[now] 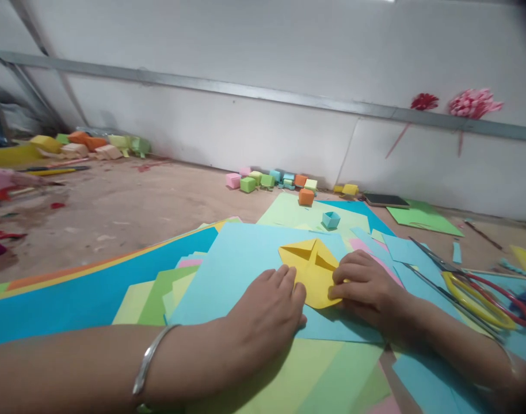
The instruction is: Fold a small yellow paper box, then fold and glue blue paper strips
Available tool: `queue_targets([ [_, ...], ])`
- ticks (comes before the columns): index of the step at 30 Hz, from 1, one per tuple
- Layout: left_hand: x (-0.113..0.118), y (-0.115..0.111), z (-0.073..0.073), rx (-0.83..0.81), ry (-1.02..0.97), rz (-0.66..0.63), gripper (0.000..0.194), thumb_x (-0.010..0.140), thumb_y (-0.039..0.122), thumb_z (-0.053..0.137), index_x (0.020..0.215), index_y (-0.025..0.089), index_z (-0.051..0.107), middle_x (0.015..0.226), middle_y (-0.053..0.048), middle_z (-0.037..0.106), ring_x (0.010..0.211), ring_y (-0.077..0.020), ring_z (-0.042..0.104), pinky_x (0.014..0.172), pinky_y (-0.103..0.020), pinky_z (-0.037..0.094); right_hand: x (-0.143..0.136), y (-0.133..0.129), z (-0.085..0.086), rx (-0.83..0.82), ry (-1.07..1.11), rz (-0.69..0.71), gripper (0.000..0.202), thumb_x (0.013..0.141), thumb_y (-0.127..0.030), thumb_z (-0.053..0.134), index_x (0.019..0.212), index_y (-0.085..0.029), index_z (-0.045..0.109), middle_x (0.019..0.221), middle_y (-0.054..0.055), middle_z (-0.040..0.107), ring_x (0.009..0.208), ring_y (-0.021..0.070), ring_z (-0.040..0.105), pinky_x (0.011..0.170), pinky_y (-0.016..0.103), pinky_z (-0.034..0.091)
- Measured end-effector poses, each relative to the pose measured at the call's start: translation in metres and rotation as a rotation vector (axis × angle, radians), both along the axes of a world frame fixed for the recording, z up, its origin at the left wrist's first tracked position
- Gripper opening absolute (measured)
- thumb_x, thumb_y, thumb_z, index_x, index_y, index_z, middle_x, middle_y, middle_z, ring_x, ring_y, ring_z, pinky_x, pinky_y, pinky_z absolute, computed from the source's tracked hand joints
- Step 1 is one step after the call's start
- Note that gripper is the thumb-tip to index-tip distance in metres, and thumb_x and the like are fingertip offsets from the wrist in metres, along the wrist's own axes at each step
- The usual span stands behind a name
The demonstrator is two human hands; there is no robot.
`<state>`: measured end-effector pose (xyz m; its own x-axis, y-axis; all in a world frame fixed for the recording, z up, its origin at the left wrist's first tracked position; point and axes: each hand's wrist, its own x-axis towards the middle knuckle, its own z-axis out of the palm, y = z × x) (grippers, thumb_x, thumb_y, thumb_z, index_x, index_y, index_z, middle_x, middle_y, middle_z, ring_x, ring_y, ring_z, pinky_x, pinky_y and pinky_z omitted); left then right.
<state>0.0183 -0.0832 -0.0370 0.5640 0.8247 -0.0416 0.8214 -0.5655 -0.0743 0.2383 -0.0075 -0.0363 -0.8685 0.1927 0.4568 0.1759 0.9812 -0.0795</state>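
Soft, moderately bright light reaches most of the scene, with a small white glare at the top edge above the greyish white wall (263,46). A soft shadow lies under the left hand (269,299), and shade fills the folds of the yellow folded paper (312,273). The silver bangle (153,359) glints. The pompom flowers (474,103) look smeared, detail is soft throughout, and the upper right corner darkens.

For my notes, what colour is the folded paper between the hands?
The folded paper is yellow, clearest in the head view.
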Motion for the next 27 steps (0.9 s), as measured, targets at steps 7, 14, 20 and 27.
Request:
queue_targets([
  [7,0.0,-0.011,-0.01,0.06,-0.024,-0.079,0.031,0.098,0.032,0.043,0.108,0.01,0.062,0.128,-0.022,0.057,0.121,-0.0337,0.051,0.093,-0.05,0.047,-0.007,0.0,-0.014,-0.221,0.117,-0.348,0.03,0.093,-0.035,0.056,0.068,-0.019,0.052,0.092,0.008,0.06,0.085,0.0201,0.054,0.074,0.035,0.046],
  [14,0.006,-0.015,0.006,-0.066,-0.019,-0.016,0.019,0.091,0.028,0.055,0.094,0.013,0.067,0.092,-0.01,0.064,0.081,-0.0242,0.057,0.072,-0.039,0.05,-0.009,0.008,-0.027,-0.244,-0.065,-0.522,0.038,0.091,-0.046,0.057,0.065,-0.02,0.049,0.078,0.006,0.057,0.072,0.02,0.05,0.061,0.032,0.041],
  [20,0.007,-0.015,0.003,-0.065,-0.04,0.009,0.01,0.084,0.023,0.062,0.089,0.015,0.066,0.095,-0.009,0.062,0.083,-0.0239,0.055,0.072,-0.037,0.047,-0.015,0.009,-0.026,-0.258,-0.116,-0.592,0.039,0.085,-0.04,0.067,0.06,-0.019,0.046,0.077,0.004,0.053,0.074,0.0196,0.05,0.06,0.03,0.038],
  [27,0.008,-0.013,0.005,-0.065,-0.032,0.006,0.004,0.081,0.016,0.062,0.077,0.016,0.063,0.087,-0.008,0.062,0.079,-0.0224,0.055,0.071,-0.036,0.046,-0.017,0.01,-0.024,-0.289,-0.135,-0.597,0.037,0.084,-0.032,0.07,0.06,-0.019,0.045,0.076,0.003,0.051,0.074,0.0186,0.049,0.061,0.029,0.037],
])
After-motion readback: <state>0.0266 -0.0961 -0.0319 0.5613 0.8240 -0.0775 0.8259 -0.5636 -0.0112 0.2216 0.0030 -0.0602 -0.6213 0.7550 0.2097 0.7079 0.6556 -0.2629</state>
